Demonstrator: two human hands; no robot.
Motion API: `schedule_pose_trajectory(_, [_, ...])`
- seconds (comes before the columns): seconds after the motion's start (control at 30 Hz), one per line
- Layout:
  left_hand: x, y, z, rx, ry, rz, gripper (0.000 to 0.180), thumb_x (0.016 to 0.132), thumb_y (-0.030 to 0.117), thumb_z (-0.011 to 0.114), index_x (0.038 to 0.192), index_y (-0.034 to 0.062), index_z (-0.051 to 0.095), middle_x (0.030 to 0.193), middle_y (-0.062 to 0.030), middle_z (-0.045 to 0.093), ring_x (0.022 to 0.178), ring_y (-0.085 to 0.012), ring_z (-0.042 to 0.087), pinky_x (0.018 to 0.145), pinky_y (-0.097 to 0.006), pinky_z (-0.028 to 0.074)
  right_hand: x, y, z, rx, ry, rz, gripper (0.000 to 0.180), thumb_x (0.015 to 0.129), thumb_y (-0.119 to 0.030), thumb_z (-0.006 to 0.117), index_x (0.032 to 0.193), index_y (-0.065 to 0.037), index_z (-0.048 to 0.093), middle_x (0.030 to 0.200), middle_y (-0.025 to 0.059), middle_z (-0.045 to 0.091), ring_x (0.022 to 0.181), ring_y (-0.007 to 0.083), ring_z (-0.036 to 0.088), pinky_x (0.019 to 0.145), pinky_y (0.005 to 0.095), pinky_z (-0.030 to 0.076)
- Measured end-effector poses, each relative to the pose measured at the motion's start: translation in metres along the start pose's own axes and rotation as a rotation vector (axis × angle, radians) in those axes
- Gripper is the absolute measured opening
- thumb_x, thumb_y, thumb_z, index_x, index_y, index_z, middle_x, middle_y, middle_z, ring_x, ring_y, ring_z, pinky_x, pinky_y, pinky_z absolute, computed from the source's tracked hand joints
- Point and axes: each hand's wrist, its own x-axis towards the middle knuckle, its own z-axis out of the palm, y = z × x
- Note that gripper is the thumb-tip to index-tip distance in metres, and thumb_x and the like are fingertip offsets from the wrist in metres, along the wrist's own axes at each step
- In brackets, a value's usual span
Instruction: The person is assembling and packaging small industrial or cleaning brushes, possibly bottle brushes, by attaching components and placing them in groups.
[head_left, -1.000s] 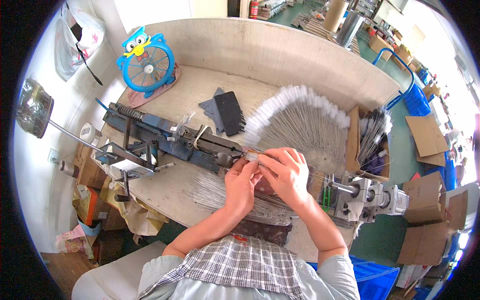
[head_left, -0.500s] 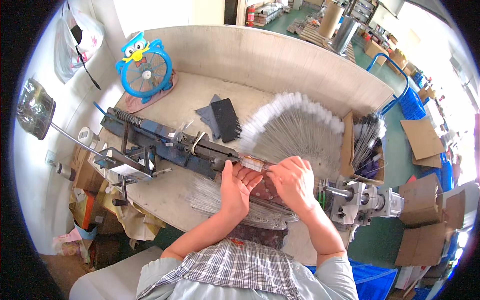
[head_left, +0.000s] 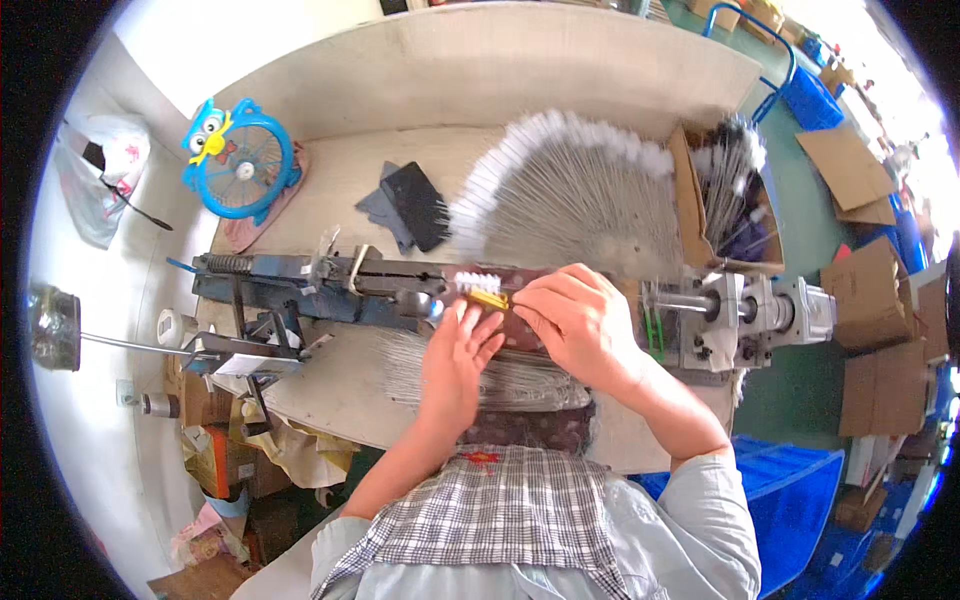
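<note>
Over the bench's middle, a short white-bristled brush [head_left: 477,281] lies just above a small yellow piece [head_left: 487,299]. My left hand [head_left: 458,365] is palm up, fingers stretched out and loosely apart, their tips beneath the yellow piece. From the right, my right hand [head_left: 580,325] pinches with thumb and forefinger at the right end of both. What exactly sits in that pinch is too small to tell. Left of my hands runs a long dark metal fixture [head_left: 300,285]. Below them lies a bundle of thin wire stems [head_left: 530,383].
Many white-tipped wire brushes [head_left: 570,185] fan out behind my hands. A carton [head_left: 693,190] of more brushes stands at right, beside a metal clamping machine [head_left: 745,315]. A dark phone [head_left: 415,205] and a blue cartoon-shaped fan [head_left: 243,165] sit further back. A blue crate [head_left: 780,500] is lower right.
The view has tipped downward. The white brush and yellow piece now show plainly between my hands. My left fingers have straightened a little; my right hand stays pinched.
</note>
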Motion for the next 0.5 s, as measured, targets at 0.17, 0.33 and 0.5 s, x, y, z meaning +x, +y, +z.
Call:
schedule_pose_trajectory(0.17, [0.0, 0.018, -0.086, 0.224, 0.088, 0.139, 0.036, 0.094, 0.031, 0.052, 0.119, 0.0061, 0.053, 0.114, -0.0098, 0.059, 0.094, -0.0192, 0.06, 0.081, -0.033, 0.046, -0.041, 0.014, -0.006, 0.078, -0.152, 0.113, 0.012, 0.077, -0.01, 0.067, 0.088, -0.006, 0.065, 0.075, 0.0074, 0.064, 0.07, 0.0268, 0.064, 0.061, 0.0364, 0.052])
schedule_pose_trajectory(0.33, [-0.009, 0.067, -0.294, -0.183, 0.639, 0.368, 0.035, 0.088, 0.038, 0.058, 0.109, 0.0097, 0.059, 0.095, -0.0042, 0.062, 0.078, -0.0139, 0.056, 0.069, -0.029, 0.047, -0.083, 0.024, 0.005, 0.05, -0.287, 0.254, 0.015, 0.081, -0.018, 0.063, 0.091, -0.008, 0.068, 0.082, 0.0091, 0.066, 0.077, 0.0288, 0.064, 0.065, 0.0392, 0.052])
schedule_pose_trajectory(0.5, [-0.043, 0.142, -0.363, -0.04, 1.035, 0.554, 0.036, 0.083, 0.037, 0.067, 0.102, 0.0067, 0.059, 0.093, -0.003, 0.061, 0.084, -0.0123, 0.059, 0.071, -0.024, 0.047, -0.084, 0.031, 0.01, 0.02, -0.662, 0.397, 0.019, 0.083, -0.026, 0.058, 0.087, -0.01, 0.067, 0.087, 0.0077, 0.066, 0.084, 0.0281, 0.063, 0.07, 0.0412, 0.05])
